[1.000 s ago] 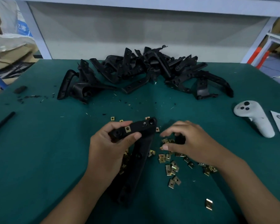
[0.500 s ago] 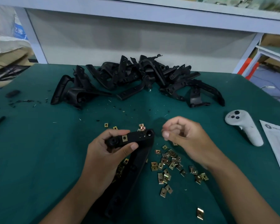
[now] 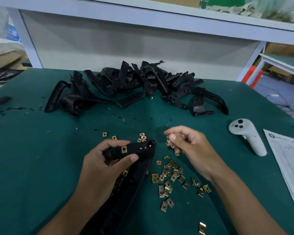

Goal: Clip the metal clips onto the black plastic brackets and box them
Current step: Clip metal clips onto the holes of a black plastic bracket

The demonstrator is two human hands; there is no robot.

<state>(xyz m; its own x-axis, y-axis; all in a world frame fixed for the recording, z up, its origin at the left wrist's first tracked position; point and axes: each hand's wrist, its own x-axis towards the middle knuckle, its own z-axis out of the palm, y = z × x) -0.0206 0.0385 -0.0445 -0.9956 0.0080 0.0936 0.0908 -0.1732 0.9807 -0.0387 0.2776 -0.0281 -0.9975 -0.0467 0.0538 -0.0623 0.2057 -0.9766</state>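
My left hand [image 3: 102,167] grips the upper end of a long black plastic bracket [image 3: 137,168] that slants down toward me; one brass clip [image 3: 124,149] sits on its top face. To the right of it, my right hand [image 3: 188,150] is raised just above the table and pinches a few small metal clips [image 3: 171,144] in its fingertips. A scatter of loose metal clips [image 3: 170,177] lies on the green mat below that hand. A pile of black brackets [image 3: 136,87] lies at the back of the table.
A white handheld controller [image 3: 248,136] lies at the right, with a printed sheet [image 3: 290,167] beside it at the table's right edge. Black plastic bits [image 3: 12,109] litter the left side. A few stray clips [image 3: 109,135] lie above my left hand. White shelf frame behind.
My right hand lifted from the clip scatter with clips pinched in its fingers and rose toward the bracket's end. My left hand kept its hold on the bracket.
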